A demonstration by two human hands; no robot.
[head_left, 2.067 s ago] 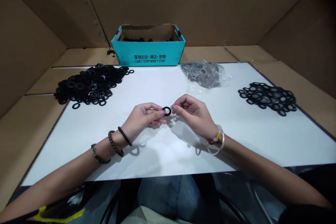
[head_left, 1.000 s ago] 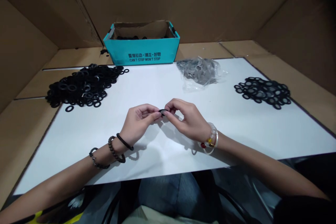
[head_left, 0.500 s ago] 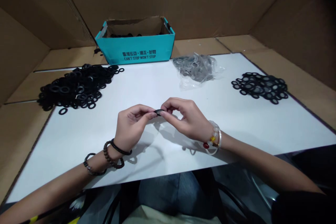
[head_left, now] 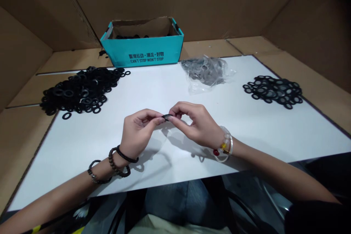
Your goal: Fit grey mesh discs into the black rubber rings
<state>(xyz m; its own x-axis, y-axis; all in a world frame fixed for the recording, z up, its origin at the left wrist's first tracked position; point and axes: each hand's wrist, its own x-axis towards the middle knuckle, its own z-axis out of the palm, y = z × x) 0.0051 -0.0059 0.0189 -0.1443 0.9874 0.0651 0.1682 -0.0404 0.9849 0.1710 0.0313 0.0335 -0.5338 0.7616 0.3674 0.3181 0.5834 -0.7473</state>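
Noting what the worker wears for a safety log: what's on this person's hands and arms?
Both hands are bare, with no gloves. The left wrist has a black braided cord, a dark bead strand and a thin dark bracelet. The right wrist has a clear bangle and a red-and-yellow beaded bracelet.

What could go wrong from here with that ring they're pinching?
The black ring is pinched edge-on between the fingertips of the left hand and right hand, a small grip, so it might slip onto the white board. The left pile is loose, with a stray ring lying apart from it, so rings could perhaps get mixed up.
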